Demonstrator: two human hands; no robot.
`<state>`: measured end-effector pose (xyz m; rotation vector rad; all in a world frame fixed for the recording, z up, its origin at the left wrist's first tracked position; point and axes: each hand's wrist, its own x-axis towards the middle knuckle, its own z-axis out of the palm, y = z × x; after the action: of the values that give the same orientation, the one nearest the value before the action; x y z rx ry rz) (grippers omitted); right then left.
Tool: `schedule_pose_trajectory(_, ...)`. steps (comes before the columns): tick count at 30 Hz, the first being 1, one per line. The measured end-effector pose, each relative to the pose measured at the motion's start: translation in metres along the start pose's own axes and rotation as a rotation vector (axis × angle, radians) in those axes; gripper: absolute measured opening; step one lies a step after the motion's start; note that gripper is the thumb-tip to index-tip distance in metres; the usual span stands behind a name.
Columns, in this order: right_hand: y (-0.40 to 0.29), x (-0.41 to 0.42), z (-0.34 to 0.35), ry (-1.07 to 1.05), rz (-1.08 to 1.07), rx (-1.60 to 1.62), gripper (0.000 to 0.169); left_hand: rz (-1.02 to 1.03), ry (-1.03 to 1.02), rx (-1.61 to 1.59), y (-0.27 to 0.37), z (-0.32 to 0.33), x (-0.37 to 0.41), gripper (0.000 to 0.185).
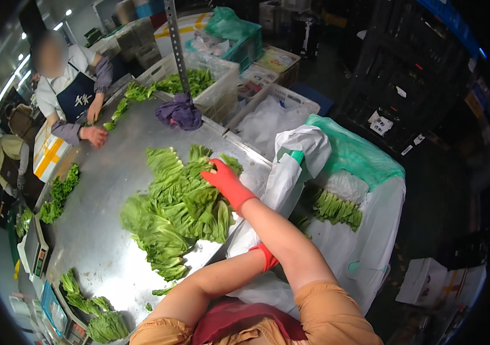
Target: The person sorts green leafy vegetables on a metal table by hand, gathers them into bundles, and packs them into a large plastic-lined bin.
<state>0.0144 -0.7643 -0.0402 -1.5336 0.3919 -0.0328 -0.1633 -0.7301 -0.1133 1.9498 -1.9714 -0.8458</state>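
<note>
Romaine-like lettuce heads (184, 198) lie in a loose pile on a stainless steel table (102, 181). My right hand (227, 183), in a red rubber glove, reaches over the pile's upper right side, its fingers bent at a lettuce base; whether it grips the stalk is unclear. My left arm passes under the right one. Of my left hand (266, 257) only the red cuff shows; the rest is hidden beneath my right forearm. To the right stands a bin lined with white sheeting (383, 211), with leafy greens (337, 209) and a clear plastic bag inside.
A co-worker (76, 82) in a dark apron stands at the table's far side, hands near small greens. A metal post (177, 47) rises beside a purple cloth (179, 113). White crates (223, 101) flank the table. Scales (37, 250) and more lettuce (106, 326) line the left edge.
</note>
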Motion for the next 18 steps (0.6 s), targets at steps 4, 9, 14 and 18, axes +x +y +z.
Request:
schedule_pose_trajectory(4, -0.016, -0.001, 0.003, 0.282, -0.076, -0.741, 0.076, 0.018, 0.024, -0.003, 0.002, 0.002, 0.003, 0.027)
schedule_pose_trajectory(9, -0.042, -0.067, -0.012, 0.321, -0.575, -0.491, 0.061, -0.106, -0.133, 0.012, -0.008, -0.007, 0.000, 0.026)
schedule_pose_trajectory(14, 0.025, -0.139, -0.174, 0.726, -0.446, 0.260, 0.029, -0.199, -0.483, 0.187, 0.029, -0.046, 0.001, 0.026)
schedule_pose_trajectory(18, 0.183, -0.155, -0.248, 0.853, 0.098, -0.392, 0.035, -0.229, -0.423, 0.107, 0.031, -0.051, 0.003, 0.043)
